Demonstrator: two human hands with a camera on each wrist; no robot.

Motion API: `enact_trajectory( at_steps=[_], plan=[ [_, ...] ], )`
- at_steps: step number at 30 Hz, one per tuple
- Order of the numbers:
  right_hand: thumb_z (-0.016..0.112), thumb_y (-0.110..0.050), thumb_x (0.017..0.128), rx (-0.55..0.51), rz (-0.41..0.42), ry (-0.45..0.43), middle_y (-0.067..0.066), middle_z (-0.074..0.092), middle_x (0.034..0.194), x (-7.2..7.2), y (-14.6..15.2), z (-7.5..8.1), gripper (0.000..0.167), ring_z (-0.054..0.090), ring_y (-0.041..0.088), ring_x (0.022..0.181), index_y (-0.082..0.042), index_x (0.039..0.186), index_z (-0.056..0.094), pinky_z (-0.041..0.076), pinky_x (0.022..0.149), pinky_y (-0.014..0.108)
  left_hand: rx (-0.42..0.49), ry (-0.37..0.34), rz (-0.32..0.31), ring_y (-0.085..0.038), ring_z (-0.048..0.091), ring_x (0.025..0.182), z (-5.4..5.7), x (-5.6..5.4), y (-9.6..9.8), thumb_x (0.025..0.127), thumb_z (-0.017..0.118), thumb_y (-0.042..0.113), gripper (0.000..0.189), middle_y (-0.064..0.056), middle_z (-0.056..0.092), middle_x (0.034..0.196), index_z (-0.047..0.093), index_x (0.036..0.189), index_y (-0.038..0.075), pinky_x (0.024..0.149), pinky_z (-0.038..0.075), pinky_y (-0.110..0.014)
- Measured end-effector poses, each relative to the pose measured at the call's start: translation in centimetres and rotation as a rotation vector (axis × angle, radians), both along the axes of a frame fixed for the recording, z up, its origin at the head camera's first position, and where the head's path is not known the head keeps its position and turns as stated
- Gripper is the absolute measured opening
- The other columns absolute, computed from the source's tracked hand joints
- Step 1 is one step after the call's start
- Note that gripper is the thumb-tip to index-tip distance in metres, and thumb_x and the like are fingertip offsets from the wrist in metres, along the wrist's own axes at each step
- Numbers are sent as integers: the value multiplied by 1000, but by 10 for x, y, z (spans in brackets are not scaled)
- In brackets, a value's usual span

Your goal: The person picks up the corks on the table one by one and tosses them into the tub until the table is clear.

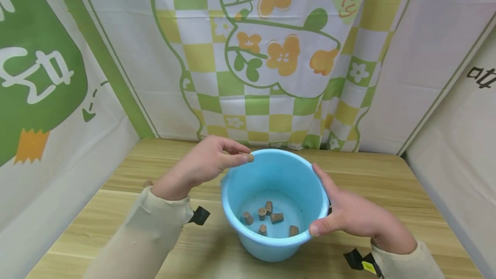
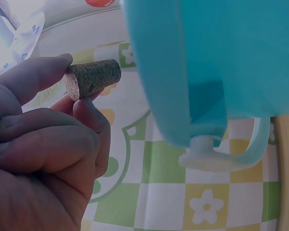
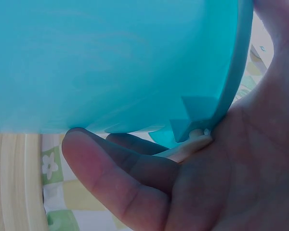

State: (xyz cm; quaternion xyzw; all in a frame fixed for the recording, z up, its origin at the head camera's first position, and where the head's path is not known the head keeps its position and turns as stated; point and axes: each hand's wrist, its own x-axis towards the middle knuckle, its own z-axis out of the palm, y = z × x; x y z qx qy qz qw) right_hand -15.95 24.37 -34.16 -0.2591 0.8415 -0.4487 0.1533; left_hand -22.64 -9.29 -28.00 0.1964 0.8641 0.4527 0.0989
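Between thumb and fingertips my left hand (image 1: 211, 160) pinches a cork (image 2: 93, 78), held at the left edge of a light blue bucket (image 1: 274, 249). The left wrist view shows the cork lying sideways, apart from the bucket wall. My right hand (image 1: 345, 210) grips the bucket's right side, thumb on the rim and fingers along the outer wall by the white handle (image 3: 188, 147). Several corks (image 1: 277, 218) lie scattered on the bucket's floor, some upright and some on their sides.
The bucket stands on a wood-grain table (image 1: 201, 244). Partly hidden behind my left forearm is another small brown piece (image 1: 147, 183), likely a cork. A checkered, flower-printed cloth (image 1: 255, 98) hangs along the table's back edge. Pale fabric walls (image 1: 457, 141) flank both sides.
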Motion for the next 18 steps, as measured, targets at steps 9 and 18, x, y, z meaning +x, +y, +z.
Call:
enact_trajectory(
  at_steps=[9, 18],
  plan=[
    [88, -28, 77, -14, 6, 4, 22, 48, 138, 0, 0, 0, 132, 57, 32, 111, -21, 158, -15, 48, 88, 39, 13, -25, 51, -28, 36, 138, -6, 1, 0, 82, 84, 33, 63, -1, 56, 138, 60, 140, 26, 100, 42, -49],
    [88, -27, 77, -25, 12, 7, 23, 46, 139, 0, 0, -1, 132, 57, 33, 112, -22, 158, -15, 48, 89, 38, 82, -14, 97, -23, 54, 114, -17, -5, -31, 85, 81, 33, 66, 2, 51, 145, 53, 145, 27, 97, 41, -51]
  ],
)
